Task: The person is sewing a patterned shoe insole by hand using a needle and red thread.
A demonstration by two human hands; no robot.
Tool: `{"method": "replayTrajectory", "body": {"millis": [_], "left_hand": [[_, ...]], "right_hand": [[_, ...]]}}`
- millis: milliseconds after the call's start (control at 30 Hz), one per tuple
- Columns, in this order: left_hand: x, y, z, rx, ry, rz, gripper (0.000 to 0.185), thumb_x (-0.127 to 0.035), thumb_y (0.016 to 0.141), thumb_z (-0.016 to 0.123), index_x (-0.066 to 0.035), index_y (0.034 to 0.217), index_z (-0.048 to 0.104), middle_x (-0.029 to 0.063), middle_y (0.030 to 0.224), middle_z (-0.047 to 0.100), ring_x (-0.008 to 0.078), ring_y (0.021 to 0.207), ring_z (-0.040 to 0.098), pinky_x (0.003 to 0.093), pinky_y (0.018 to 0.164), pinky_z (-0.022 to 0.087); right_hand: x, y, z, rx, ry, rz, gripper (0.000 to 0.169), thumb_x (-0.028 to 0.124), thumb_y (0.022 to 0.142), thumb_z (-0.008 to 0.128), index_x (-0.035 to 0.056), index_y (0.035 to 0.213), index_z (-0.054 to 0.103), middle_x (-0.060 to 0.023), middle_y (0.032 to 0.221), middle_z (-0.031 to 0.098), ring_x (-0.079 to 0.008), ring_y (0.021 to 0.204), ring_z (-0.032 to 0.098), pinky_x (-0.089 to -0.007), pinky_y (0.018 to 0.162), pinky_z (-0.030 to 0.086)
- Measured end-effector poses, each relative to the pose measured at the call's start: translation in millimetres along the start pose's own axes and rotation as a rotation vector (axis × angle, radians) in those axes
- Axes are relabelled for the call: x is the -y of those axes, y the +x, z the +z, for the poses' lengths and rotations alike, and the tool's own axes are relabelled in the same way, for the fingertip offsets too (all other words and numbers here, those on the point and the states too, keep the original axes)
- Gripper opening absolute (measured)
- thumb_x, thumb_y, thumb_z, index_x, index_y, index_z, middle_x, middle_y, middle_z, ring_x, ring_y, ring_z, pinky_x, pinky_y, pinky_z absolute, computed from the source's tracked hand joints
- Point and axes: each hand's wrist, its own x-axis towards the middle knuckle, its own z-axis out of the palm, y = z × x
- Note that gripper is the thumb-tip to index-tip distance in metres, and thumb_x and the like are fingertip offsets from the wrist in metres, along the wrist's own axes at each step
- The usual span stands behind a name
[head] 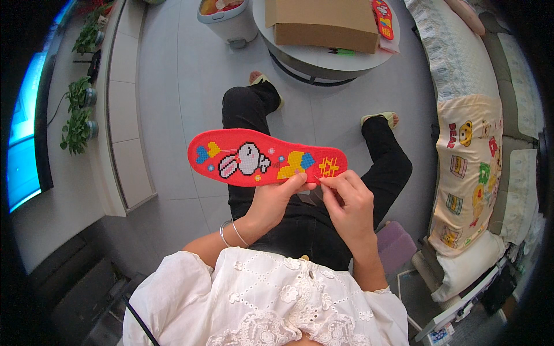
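My left hand (277, 201) grips the lower edge of a red embroidered shoe insole (279, 145), thumb on top and fingers beneath. The insole lies sideways above my lap, its wider end to the left. Cross-stitched on it are a white rabbit, blue and yellow hearts, small flowers and a yellow character. Beside the narrow end, my right hand (348, 197) pinches a thin needle (317, 177) between thumb and forefinger, close to the insole's lower edge. Any thread on the needle is too fine to make out.
Ahead, a round table (329, 65) holds a cardboard box (324, 36) and another red insole (383, 19). A trash bin (229, 26) stands left of it. The sofa with a bear-print cover (467, 173) runs along the right. Potted plants (78, 125) and a lit screen (26, 134) are at left.
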Motion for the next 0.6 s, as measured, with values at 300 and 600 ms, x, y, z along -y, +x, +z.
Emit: {"method": "replayTrajectory", "body": {"millis": [300, 600], "left_hand": [[4, -6, -1, 0.047, 0.362, 0.129, 0.013, -0.004, 0.088, 0.055, 0.003, 0.099, 0.055, 0.0089, 0.096, 0.062, 0.0145, 0.081, 0.063, 0.0250, 0.069, 0.051], [3, 1, -11, 0.205, 1.027, 1.012, 0.031, -0.003, 0.062, 0.070, 0.001, 0.089, 0.055, 0.0134, 0.090, 0.055, 0.0249, 0.080, 0.057, 0.0297, 0.066, 0.047]], "right_hand": [[2, 2, -3, 0.055, -0.051, -0.033, 0.007, -0.001, 0.072, 0.062, 0.0003, 0.079, 0.060, -0.0115, 0.073, 0.053, -0.0279, 0.062, 0.058, -0.0345, 0.056, 0.047], [-7, -1, 13, 0.025, 0.185, 0.191, 0.009, 0.000, 0.072, 0.062, -0.0017, 0.079, 0.056, -0.0116, 0.069, 0.052, -0.0249, 0.059, 0.057, -0.0310, 0.054, 0.044]]}}
